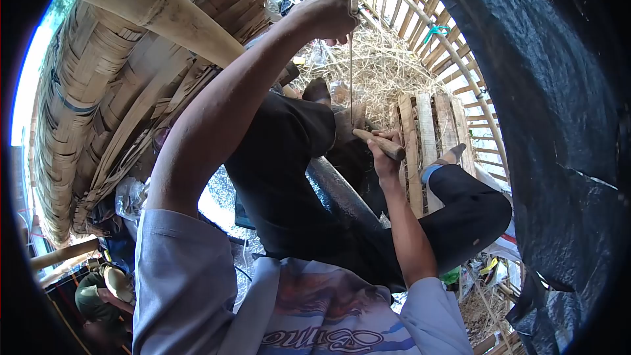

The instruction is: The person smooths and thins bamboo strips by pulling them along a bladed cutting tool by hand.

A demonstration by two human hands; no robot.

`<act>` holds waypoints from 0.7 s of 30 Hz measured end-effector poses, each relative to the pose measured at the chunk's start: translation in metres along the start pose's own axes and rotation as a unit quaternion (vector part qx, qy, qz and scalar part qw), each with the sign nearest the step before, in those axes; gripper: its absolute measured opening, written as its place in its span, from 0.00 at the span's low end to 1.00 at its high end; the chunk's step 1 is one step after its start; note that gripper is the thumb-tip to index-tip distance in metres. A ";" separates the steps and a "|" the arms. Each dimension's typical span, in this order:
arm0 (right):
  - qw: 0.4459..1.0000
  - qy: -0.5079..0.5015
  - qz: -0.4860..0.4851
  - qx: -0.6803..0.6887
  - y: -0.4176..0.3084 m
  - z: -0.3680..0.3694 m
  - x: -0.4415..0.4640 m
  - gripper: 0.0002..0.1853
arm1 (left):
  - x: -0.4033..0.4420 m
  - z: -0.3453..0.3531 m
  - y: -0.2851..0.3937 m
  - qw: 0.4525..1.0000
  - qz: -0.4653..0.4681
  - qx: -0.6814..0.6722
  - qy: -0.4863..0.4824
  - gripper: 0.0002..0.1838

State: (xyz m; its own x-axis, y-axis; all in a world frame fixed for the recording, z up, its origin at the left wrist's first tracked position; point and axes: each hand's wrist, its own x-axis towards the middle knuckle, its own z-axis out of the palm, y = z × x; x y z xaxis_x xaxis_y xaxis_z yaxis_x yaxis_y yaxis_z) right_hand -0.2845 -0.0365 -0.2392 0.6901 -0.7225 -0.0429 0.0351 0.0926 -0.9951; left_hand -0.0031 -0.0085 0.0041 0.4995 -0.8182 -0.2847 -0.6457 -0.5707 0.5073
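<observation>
My left hand (332,18) is raised at the top centre, its fingers closed around a thin pale strip (351,79) beside a bamboo pole. The strip runs down almost straight towards my feet. Lower and to the right, my right hand (386,151) grips a thick wooden handle (388,146), whose narrow end touches or nearly touches the strip's lower part. Any blade on the handle cannot be made out. My legs in dark trousers (282,177) are bent below the hands, one bare foot (452,155) at the right.
Large woven bamboo pieces (85,105) and a thick bamboo pole (158,10) fill the left. Straw (381,59) and wooden slats (427,118) lie ahead. A slatted fence (453,46) and black sheeting (559,125) stand right. Someone in green (98,296) is partly visible lower left.
</observation>
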 end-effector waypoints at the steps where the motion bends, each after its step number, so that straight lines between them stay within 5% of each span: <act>1: 1.000 0.004 0.020 -0.014 0.004 0.002 -0.002 0.12 | 0.001 0.001 0.000 1.000 0.004 -0.002 -0.001 0.21; 19: 0.998 -0.022 0.000 -0.052 0.007 0.006 -0.001 0.10 | -0.003 -0.003 -0.004 0.999 -0.011 0.045 0.030 0.21; 21: 0.994 -0.053 -0.002 -0.097 0.003 0.002 -0.003 0.11 | 0.000 -0.005 -0.005 0.998 -0.035 0.042 0.010 0.14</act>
State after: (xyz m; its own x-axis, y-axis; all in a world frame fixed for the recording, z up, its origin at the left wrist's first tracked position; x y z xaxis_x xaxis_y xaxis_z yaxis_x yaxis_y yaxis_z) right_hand -0.2847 -0.0330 -0.2419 0.7630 -0.6452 -0.0393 -0.0946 -0.0513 -0.9942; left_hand 0.0027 -0.0050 0.0058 0.5557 -0.7752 -0.3006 -0.6545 -0.6308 0.4169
